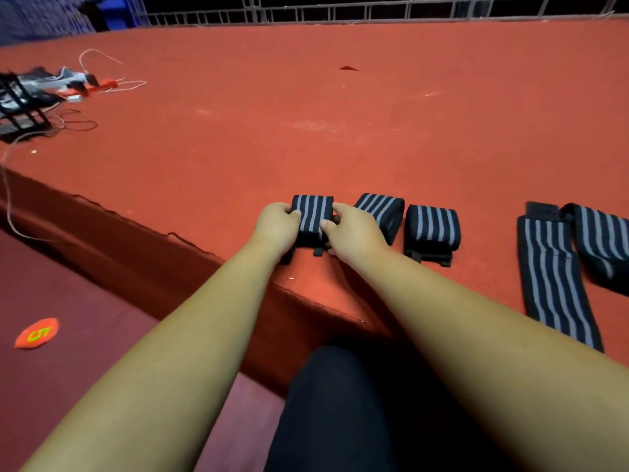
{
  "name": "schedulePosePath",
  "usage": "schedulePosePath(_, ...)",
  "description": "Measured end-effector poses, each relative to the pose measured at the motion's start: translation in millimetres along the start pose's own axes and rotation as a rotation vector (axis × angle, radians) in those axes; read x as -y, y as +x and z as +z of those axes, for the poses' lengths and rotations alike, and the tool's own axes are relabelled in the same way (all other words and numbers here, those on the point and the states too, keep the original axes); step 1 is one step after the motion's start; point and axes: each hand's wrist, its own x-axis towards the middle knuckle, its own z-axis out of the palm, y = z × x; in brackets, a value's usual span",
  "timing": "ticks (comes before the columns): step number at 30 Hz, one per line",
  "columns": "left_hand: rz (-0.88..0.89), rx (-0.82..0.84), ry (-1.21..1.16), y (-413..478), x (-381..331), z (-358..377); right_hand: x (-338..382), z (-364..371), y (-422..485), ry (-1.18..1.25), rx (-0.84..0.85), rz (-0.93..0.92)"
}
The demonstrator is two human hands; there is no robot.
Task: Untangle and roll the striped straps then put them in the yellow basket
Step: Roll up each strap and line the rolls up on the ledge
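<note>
Head view: both hands are on one black-and-grey striped elastic strap [312, 216], rolled into a tight bundle and sitting on the red-orange felt-covered bench [306, 114] near its front edge. The left hand [277, 226] grips the roll's left end, fingers curled round it. The right hand [354, 233] grips the right end, thumb on the striped face, fingers wrapped over the top. A short black tab pokes out below the roll between the hands. Just to its right sits a second rolled strap [381, 209], tilted. Close beside that is a third rolled strap [432, 228]; cannot tell if the two touch. Its black tab lies flat in front. Well apart to the right, an unrolled strap [558, 284] lies flat, running toward the bench's front edge. A loosely folded strap [602, 240] lies just beside it, cut by the frame edge. At the bench's far left is a blurred pile of shoes and cables [51, 86]. On the dark red floor [51, 284] below lies an orange disc marked 5 [36, 333]. A dark trouser leg [340, 403] shows between the forearms.
</note>
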Motion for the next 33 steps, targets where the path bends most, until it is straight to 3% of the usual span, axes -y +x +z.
schedulePosePath(6,-0.076,-0.027,-0.057,8.1,13.8,8.0,3.1,-0.6,-8.6,-0.09,-0.046,0.007)
schedulePosePath(10,-0.053,-0.069,0.164,1.1,0.4,3.6,3.2,-0.6,-9.2,-0.061,-0.011,0.011)
schedulePosePath(14,0.047,-0.179,0.263,-20.2,-6.0,-1.1,11.2,-22.1,-25.4,0.172,0.038,0.054)
schedulePosePath(20,0.288,-0.302,0.343,-59.4,-41.0,16.5,4.1,-84.0,-48.2,0.354,-0.037,0.104)
schedulePosePath(23,0.401,-0.225,0.275,-79.5,-82.3,42.2,-8.6,-122.8,-66.3,0.342,-0.095,0.129)
schedulePosePath(26,0.447,-0.044,0.152,-102.4,-123.5,79.3,-31.1,-159.4,-86.8,0.321,-0.164,0.167)
schedulePosePath(33,0.436,0.346,-0.039,-154.1,-179.8,171.4,-101.8,-237.6,-130.9,0.234,-0.362,0.272)
